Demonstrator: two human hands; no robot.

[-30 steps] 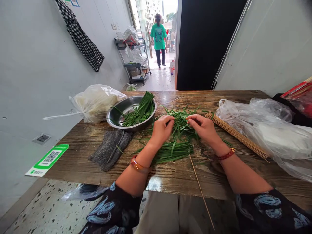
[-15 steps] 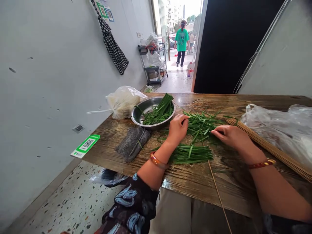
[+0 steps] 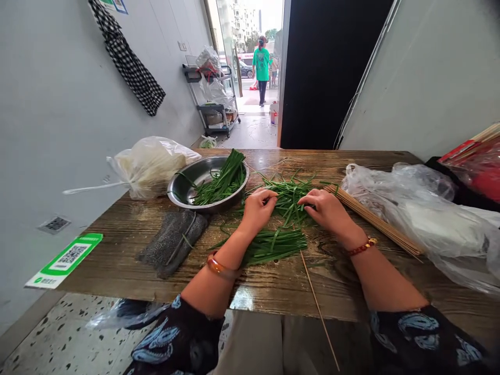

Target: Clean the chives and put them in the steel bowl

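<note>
A loose heap of green garlic chives [image 3: 289,194] lies mid-table, between and beyond my hands. My left hand [image 3: 258,211] is closed at the heap's left side, thumb against bent fingers; anything in the pinch is too small to make out. At its right side, my right hand [image 3: 322,208] has thumb and forefinger apart, fingertips by the leaves. Nearer me, a flat row of chives [image 3: 279,245] lies partly behind my left forearm. A thin bamboo skewer [image 3: 318,307] runs from that row past the table's front edge. More chives [image 3: 222,182] fill a steel bowl [image 3: 182,200].
Left of my arm lies a dark grey mesh cloth [image 3: 170,245]. Behind it sits a tied plastic bag [image 3: 150,164]. A bundle of bamboo skewers [image 3: 375,224] and clear plastic bags [image 3: 425,208] occupy the right. A person [image 3: 261,67] in green stands outside the doorway.
The view has swung right. My right hand has come closer to my left, and its thumb and forefinger have parted. My left hand stays closed beside the heap.
</note>
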